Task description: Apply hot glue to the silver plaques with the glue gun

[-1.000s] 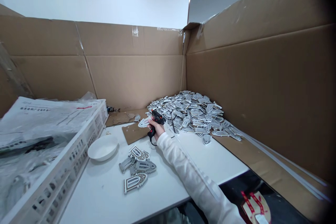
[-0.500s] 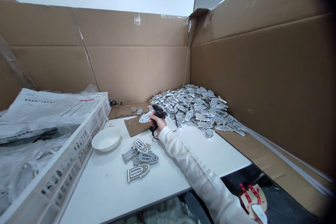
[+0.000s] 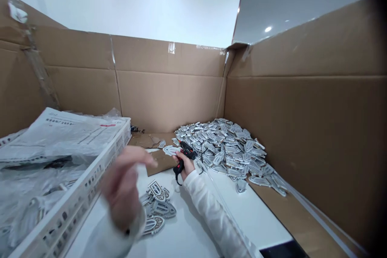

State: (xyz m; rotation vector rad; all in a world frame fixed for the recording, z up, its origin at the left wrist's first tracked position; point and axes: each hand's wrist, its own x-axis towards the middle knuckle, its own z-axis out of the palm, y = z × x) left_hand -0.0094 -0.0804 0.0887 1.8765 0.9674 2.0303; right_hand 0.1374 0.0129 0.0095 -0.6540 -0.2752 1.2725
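Note:
My right hand [image 3: 185, 164] is closed around a black and red glue gun [image 3: 186, 154], its nozzle at a grey shield-shaped piece [image 3: 169, 150] lying on a scrap of brown cardboard [image 3: 160, 163]. My left hand [image 3: 125, 185] is raised close to the camera and blurred by motion, fingers loosely bent, nothing seen in it. Below it a small cluster of grey shield-shaped pieces [image 3: 159, 205] lies on the white table [image 3: 242, 209]. It hides most of a white bowl.
A large heap of the same grey pieces [image 3: 229, 147] fills the far right corner. A white plastic crate [image 3: 69, 205] holding plastic-wrapped parts and printed paper stands at the left. Tall cardboard walls [image 3: 302, 129] enclose the table on three sides.
My left hand has come up into view in front of the bowl. The camera tilted upward. My right hand stays on the glue gun at the cardboard scrap.

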